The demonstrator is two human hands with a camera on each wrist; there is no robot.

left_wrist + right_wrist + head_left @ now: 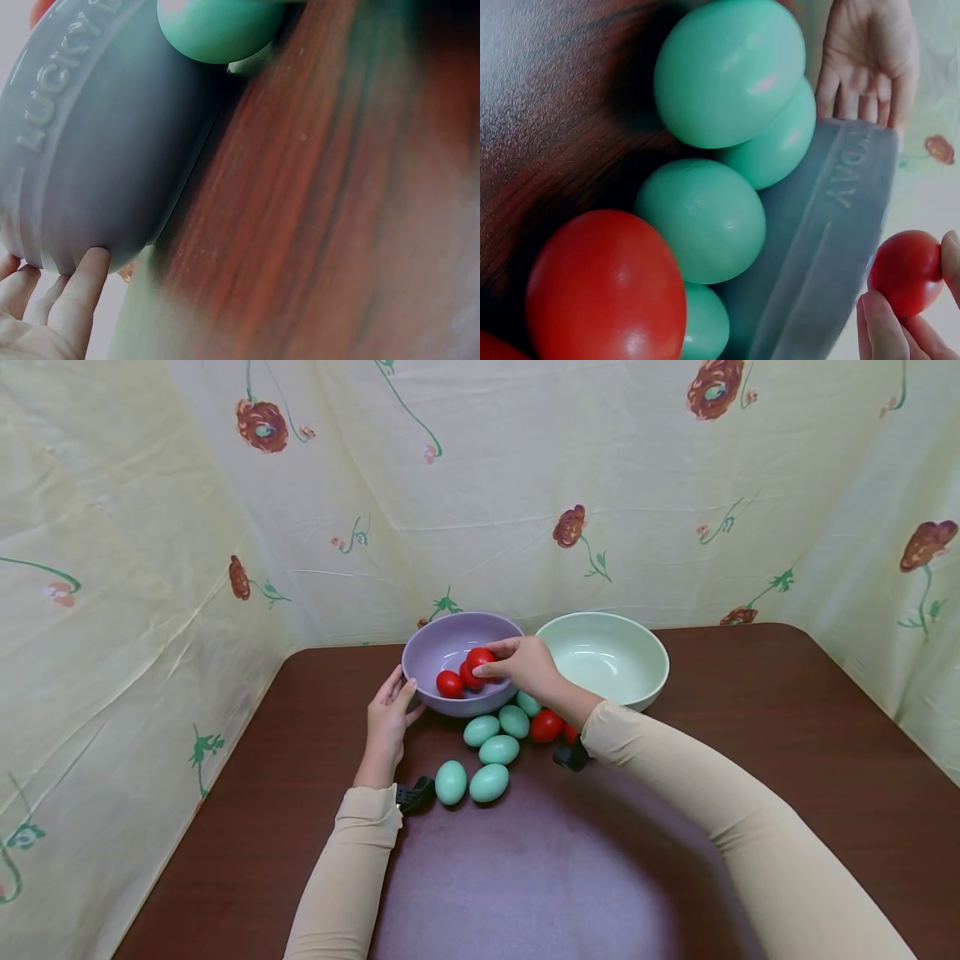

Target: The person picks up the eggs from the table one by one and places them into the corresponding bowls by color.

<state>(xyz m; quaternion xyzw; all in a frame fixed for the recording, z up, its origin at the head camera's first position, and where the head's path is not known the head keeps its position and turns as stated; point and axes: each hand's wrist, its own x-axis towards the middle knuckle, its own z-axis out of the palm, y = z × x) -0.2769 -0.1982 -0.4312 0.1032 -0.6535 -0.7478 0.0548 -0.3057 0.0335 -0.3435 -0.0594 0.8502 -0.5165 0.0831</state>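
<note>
Over the purple bowl (pixel 427 652), my right hand (pixel 528 667) pinches a red egg (pixel 909 271) between thumb and fingers. Below it, red eggs (pixel 450 684) lie inside the bowl. Spread along the bowl's outer left side, my left hand (pixel 386 727) touches the wall with fairly straight fingers (pixel 81 296). Several pale green eggs (pixel 498 750) lie on the table in front of the bowl, some close against its wall. Beside them, partly hidden by my right wrist, are more red eggs (pixel 547 726).
A pale green bowl (pixel 645 660) stands to the right of the purple one, with my right forearm crossing in front of it. Both bowls sit near the back edge of the dark wooden table (pixel 750 710). A flowered cloth (pixel 480 485) hangs behind.
</note>
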